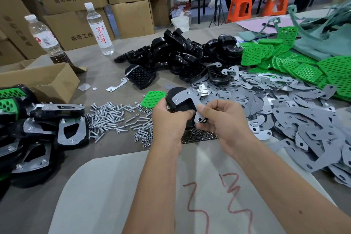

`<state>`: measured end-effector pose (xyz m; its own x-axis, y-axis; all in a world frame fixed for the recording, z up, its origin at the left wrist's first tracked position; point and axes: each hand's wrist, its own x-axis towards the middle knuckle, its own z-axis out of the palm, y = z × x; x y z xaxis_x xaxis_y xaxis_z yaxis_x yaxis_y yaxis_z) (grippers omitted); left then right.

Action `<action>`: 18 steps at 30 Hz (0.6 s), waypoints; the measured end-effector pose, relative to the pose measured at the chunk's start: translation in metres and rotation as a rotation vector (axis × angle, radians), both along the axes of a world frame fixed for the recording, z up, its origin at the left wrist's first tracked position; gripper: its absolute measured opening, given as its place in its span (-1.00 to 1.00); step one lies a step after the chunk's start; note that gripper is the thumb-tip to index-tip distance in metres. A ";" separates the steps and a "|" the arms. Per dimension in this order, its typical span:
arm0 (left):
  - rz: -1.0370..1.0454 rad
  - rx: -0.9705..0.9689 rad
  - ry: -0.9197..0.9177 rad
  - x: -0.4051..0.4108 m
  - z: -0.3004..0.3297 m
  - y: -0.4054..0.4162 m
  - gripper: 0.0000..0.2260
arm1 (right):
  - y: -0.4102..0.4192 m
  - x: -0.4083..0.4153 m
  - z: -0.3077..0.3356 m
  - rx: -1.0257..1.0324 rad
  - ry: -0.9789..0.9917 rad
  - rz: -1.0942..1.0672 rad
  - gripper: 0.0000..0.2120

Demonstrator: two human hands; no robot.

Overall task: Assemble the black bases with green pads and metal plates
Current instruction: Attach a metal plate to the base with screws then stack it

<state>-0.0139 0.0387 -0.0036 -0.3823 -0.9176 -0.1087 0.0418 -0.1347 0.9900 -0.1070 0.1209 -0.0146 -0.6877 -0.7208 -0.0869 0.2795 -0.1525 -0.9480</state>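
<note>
My left hand (168,118) grips a black base (183,107) held above the table. A curved grey metal plate (185,98) lies across the base's top. My right hand (223,118) pinches the plate's lower end between thumb and fingers. A single green pad (153,99) lies on the table just behind my left hand. More black bases (176,53) are heaped at the back. Green pads (303,64) pile up at the back right. Loose metal plates (296,119) spread over the right side.
Screws (114,118) and nuts (199,136) lie scattered under and left of my hands. Finished assemblies (43,138) stack at the left beside an open carton (47,80). Two water bottles (99,28) stand at the back left. A person sits on an orange stool (240,8) far behind.
</note>
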 end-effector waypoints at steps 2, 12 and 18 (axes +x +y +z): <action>-0.028 -0.014 -0.033 0.003 0.000 0.000 -0.64 | -0.001 0.000 -0.001 -0.010 0.007 -0.012 -0.75; -0.108 -0.067 -0.073 0.012 -0.001 0.000 -0.66 | 0.000 0.002 -0.001 -0.036 0.031 -0.026 -0.77; -0.150 -0.140 -0.089 0.009 -0.008 -0.004 -0.66 | -0.001 0.003 -0.001 -0.040 0.032 -0.055 -0.79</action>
